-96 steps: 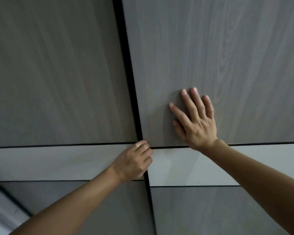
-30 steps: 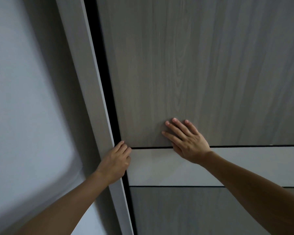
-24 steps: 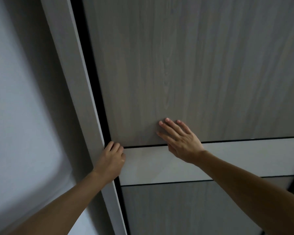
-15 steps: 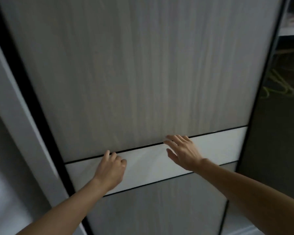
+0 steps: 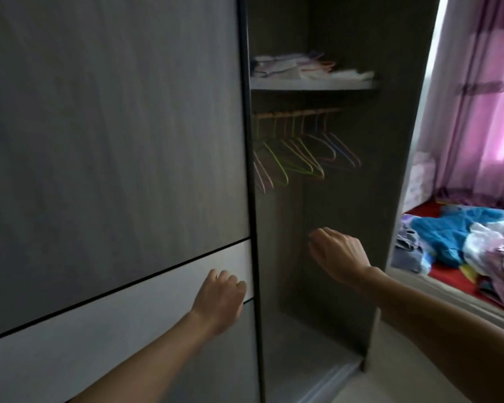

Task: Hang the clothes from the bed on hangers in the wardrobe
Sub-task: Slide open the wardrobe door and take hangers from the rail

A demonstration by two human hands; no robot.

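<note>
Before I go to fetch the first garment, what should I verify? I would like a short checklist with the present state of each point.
1. Grey wood-grain sliding door clear of the dark wardrobe opening: ok.
2. Coloured wire hangers bare on the rail: ok.
3. Heap of mixed clothes in sight on the red-sheeted bed: ok.
4. Right hand free: ok.
5. Left hand off the door: not ok, it rests near the edge.
6. Enough hangers for all clothes: cannot tell.

Empty coloured hangers crowd the open wardrobe — clothes heaped on the bed.

Two hands, one door, one shelf, one rail — hangers blurred
</note>
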